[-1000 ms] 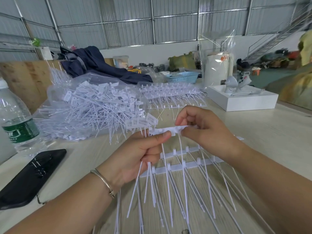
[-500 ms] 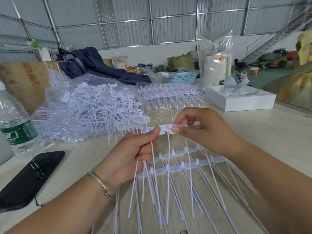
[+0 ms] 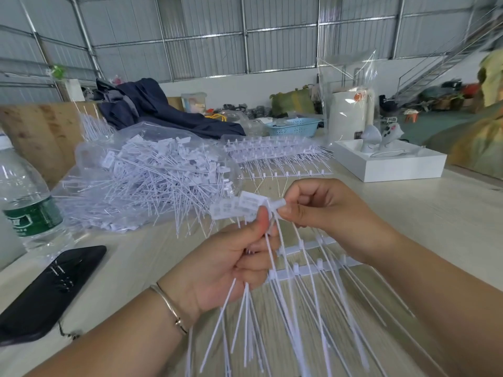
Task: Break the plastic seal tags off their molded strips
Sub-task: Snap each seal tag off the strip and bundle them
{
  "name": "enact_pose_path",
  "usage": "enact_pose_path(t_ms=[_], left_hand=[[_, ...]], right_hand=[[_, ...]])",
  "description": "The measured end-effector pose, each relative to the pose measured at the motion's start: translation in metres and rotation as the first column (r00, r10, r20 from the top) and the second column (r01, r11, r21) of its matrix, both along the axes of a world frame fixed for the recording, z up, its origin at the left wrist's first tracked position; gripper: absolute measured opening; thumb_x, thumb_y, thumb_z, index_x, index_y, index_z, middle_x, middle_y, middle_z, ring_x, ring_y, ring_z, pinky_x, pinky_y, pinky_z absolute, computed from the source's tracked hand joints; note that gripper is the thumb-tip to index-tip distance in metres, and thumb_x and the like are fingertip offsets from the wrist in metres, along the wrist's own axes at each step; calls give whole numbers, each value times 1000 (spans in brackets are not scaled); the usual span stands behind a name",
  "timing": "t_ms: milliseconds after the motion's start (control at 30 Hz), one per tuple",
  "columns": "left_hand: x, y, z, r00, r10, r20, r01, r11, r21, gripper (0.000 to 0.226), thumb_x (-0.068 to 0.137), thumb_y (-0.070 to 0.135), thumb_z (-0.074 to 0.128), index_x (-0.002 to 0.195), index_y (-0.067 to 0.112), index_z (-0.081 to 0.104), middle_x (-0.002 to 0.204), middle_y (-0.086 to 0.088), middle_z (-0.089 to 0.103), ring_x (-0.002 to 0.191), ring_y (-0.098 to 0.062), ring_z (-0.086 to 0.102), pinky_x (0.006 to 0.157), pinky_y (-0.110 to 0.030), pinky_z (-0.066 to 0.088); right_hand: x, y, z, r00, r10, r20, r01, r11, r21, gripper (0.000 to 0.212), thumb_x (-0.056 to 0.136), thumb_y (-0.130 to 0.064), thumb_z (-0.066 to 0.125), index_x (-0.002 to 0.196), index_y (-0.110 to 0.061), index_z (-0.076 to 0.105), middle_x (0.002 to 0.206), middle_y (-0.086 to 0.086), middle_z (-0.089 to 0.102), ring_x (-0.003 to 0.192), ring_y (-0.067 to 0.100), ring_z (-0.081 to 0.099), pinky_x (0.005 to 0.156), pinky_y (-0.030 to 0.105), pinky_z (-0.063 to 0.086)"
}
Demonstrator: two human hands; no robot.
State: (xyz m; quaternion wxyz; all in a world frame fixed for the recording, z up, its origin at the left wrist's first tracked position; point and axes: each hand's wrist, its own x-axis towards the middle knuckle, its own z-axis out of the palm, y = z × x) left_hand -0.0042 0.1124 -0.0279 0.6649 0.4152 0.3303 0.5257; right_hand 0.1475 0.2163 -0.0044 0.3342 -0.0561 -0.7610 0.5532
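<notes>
My left hand [image 3: 231, 263] grips a bunch of loose white seal tags [image 3: 235, 208], their flat heads fanned above my thumb and their thin tails hanging below my palm. My right hand [image 3: 324, 213] pinches the head of one more tag [image 3: 277, 204] right beside that bunch. Below both hands the white molded strip [image 3: 304, 270] lies across the table, with several tag tails still running from it toward me.
A clear bag heaped with separated tags [image 3: 147, 183] lies at left. Further strips [image 3: 275, 156] are stacked behind. A water bottle [image 3: 27, 202] and a black phone [image 3: 51, 289] sit at far left, a white box [image 3: 389, 164] at right.
The tag heads in my left hand have bunched into a fan, my right hand's pinch has closed in against my left thumb, and the strip has sagged lower on the left.
</notes>
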Motion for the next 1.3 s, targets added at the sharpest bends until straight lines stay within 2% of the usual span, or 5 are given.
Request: enact_pose_path(t_ms=[267,567,833,1100,1300], left_hand=[[1,1,-1,995,-69,77,71,997,-16,41,62,50,86,78,15,72,53,10,39,39,-1,19,33,-10,21],[-11,7,-1,970,208,123,-207,978,-25,27,82,34,72,67,15,58,60,6,31,38,-2,26,31,-14,19],[-11,10,-5,935,325,145,-315,945,-89,16,80,24,67,73,11,62,68,-2,56,48,-10,53,50,-24,50],[-15,11,-3,898,402,179,-396,916,-69,9,73,12,66,79,12,59,60,7,22,36,-3,23,35,-14,20],[-7,9,-2,937,349,-7,-349,937,-8,30,73,42,73,61,21,56,57,8,19,39,-3,20,40,-17,16]], right_hand=[[-7,-6,-2,999,37,-22,-38,998,-48,26,74,-33,73,70,-10,63,57,-1,63,52,10,48,56,18,40],[-3,6,-4,990,-141,-4,140,989,-56,14,77,-7,72,72,-5,59,48,-7,45,50,9,38,51,15,33],[3,14,-1,990,-143,0,142,983,-118,11,66,-5,63,76,-7,62,60,11,46,50,11,41,47,18,30],[3,20,-1,992,-123,-15,121,988,-95,12,65,-5,68,76,-11,65,59,8,57,57,19,44,60,34,24],[-1,8,-6,987,-132,93,122,987,109,15,75,0,78,87,-1,69,72,23,66,67,24,58,70,34,43]])
